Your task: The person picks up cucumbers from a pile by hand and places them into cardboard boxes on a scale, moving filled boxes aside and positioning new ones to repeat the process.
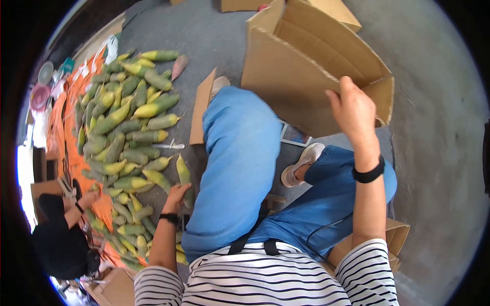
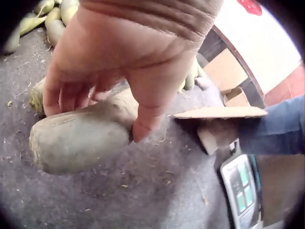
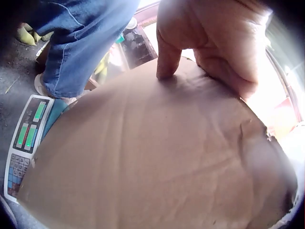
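In the head view my left hand (image 1: 177,196) grips a green radish (image 1: 183,171) at the near side of the pile, its paler yellow-green end pointing away. The left wrist view shows the thumb on one side of this thick radish (image 2: 78,143) and the fingers curled over the other, close over the dark floor. My right hand (image 1: 357,109) holds the rim of a tall cardboard box (image 1: 291,76). In the right wrist view, the thumb presses the outer face of the box wall (image 3: 138,143) while the fingers go over the edge.
A heap of green radishes (image 1: 120,115) lies left on an orange sheet (image 1: 60,125). Beside the box is a digital scale (image 3: 29,136) with a lit green display. A cardboard flap (image 1: 203,109) stands by my left knee. Another person (image 1: 64,242) reaches into the heap.
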Motion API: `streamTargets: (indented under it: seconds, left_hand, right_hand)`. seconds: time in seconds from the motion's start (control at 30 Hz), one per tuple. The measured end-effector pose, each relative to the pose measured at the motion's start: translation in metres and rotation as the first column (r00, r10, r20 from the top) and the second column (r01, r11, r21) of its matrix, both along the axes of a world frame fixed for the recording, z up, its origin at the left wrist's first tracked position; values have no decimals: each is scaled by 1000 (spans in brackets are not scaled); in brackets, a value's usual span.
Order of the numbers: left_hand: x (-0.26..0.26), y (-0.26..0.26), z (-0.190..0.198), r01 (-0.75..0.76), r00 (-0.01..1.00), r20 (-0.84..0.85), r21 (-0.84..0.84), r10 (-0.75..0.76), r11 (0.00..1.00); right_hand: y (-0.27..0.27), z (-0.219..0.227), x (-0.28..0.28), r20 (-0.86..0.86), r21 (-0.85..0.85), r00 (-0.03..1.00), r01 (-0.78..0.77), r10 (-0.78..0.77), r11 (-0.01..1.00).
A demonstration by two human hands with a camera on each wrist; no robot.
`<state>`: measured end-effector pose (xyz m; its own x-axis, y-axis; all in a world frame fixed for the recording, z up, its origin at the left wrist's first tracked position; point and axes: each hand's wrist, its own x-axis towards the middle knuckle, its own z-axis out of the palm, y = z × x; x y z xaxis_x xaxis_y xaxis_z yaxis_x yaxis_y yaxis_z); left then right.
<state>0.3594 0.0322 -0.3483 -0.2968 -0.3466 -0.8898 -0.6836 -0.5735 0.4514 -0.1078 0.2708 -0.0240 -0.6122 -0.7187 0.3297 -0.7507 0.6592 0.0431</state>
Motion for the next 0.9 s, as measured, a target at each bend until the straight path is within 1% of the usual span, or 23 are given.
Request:
streamTargets:
  seconds: [0.07, 0.1, 0.13, 0.17, 0.2, 0.23, 0.27, 0.3, 0.33, 0.37, 0.43, 0.47, 0.5, 0.57, 0.63, 0.67, 0.73, 0.77, 0.8, 0.83, 0.87, 0.9]
  left_hand:
    - [-10, 4, 34, -42, 995, -91, -21, 39, 999]
    - [-23, 5, 58, -28, 995, -100, -31, 25, 999]
    - [-40, 9, 86, -82, 972, -231, -188, 37, 979]
    - [-55, 10, 114, -155, 933, -358, -328, 29, 932]
    - [-72, 5, 141, -156, 908, -416, -442, -48, 883]
    - [-89, -5, 172, -56, 930, -315, -635, -192, 770]
    - [-110, -11, 198, -127, 886, -391, -721, -250, 681]
    - [-128, -21, 213, -236, 792, -544, -691, -276, 684]
    - [-153, -21, 246, -285, 727, -586, -731, -358, 620]
    - [-180, -12, 283, -368, 691, -626, -736, -363, 569]
    - [-228, 3, 338, -449, 612, -581, -814, -537, 369]
    - [-255, 9, 357, -497, 570, -524, -833, -633, 242]
    - [-282, 16, 373, -548, 535, -451, -829, -714, 113]
    - [-333, 34, 404, -612, 559, -251, -768, -790, -189]
    - [-375, 46, 410, -607, 500, -113, -753, -859, -254]
    - [-394, 43, 401, -586, 442, -48, -772, -896, -247]
    - [-400, 39, 386, -347, 438, 136, -886, -888, -307]
    - [-395, 33, 377, -344, 434, 136, -889, -890, -304]
    - [-380, 26, 372, -279, 436, 4, -950, -900, -139]
    - [-364, 16, 366, -210, 445, -125, -977, -887, 33]
    - [-347, 1, 349, -269, 505, -201, -961, -840, 68]
    - [-324, -17, 329, -244, 566, -276, -956, -777, 163]
  right_hand:
    - [2, -2, 0, 1, -17, 1000, 1, -1, 1000]
    - [3, -4, -1, -16, -23, 1000, -2, 1, 1000]
    - [3, -4, -1, -23, -34, 1000, 8, -9, 999]
    - [3, -4, 0, -16, -40, 1000, 3, -4, 999]
    - [4, -4, 0, -8, -44, 1000, -5, 4, 999]
    - [5, -4, 0, 28, -40, 1000, -4, 6, 999]
    - [5, -4, 1, 22, -46, 1000, -3, 4, 999]
    - [5, -4, 2, 28, -42, 1000, -1, 2, 999]
    - [5, -4, 1, 32, -38, 1000, 1, 0, 999]
    - [5, -3, 2, 35, -34, 999, 6, -5, 999]
    - [5, -3, 1, 25, -44, 1000, 2, -1, 999]
    - [5, -4, 1, 27, -47, 1000, -2, 3, 999]
    - [5, -6, 0, -28, -52, 1000, -8, 6, 999]
    - [6, -7, 0, -31, -50, 999, -9, 7, 999]
    - [6, -7, -1, -10, -43, 1000, -5, 5, 999]
    - [6, -6, -1, -11, -41, 1000, -8, 7, 999]
    - [7, -5, 0, -9, -56, 1000, -20, 19, 998]
    - [7, -6, 0, -4, -54, 1000, -16, 15, 998]
    - [7, -7, 0, -14, -54, 999, -29, 28, 998]
    - [9, -8, 0, -23, -54, 999, -40, 39, 998]
    - [10, -7, 0, -14, -53, 999, -34, 33, 998]
    - [11, -5, 0, -40, -63, 999, -24, 21, 998]
